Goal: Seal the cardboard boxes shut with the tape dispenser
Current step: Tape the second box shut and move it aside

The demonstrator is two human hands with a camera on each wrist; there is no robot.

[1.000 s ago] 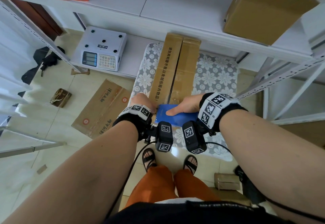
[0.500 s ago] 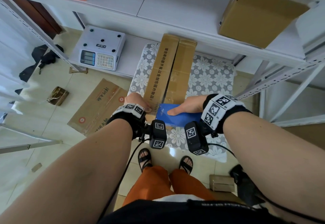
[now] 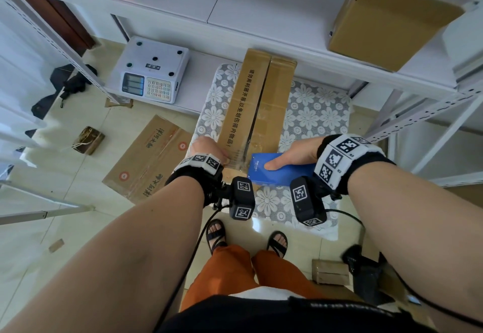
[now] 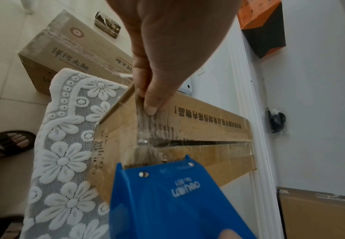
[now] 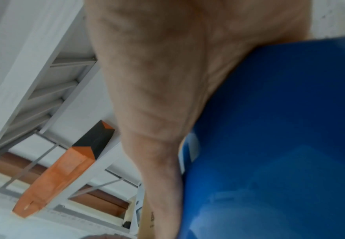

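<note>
The long cardboard box [image 3: 257,105] lies on a lace-covered table [image 3: 317,113], its two top flaps meeting along a dark middle seam; clear tape [image 4: 150,129] runs across the near end of that seam, from the left flap to the mouth of the blue tape dispenser [image 3: 281,171]; the left hand [image 3: 209,149] presses the tape's end down with its thumb; the right hand [image 3: 295,153] grips the dispenser, thumb laid along its top; a white scale [image 3: 151,73] sits on the low shelf at left; another taped box [image 3: 150,158] lies on the floor beside the table.
</note>
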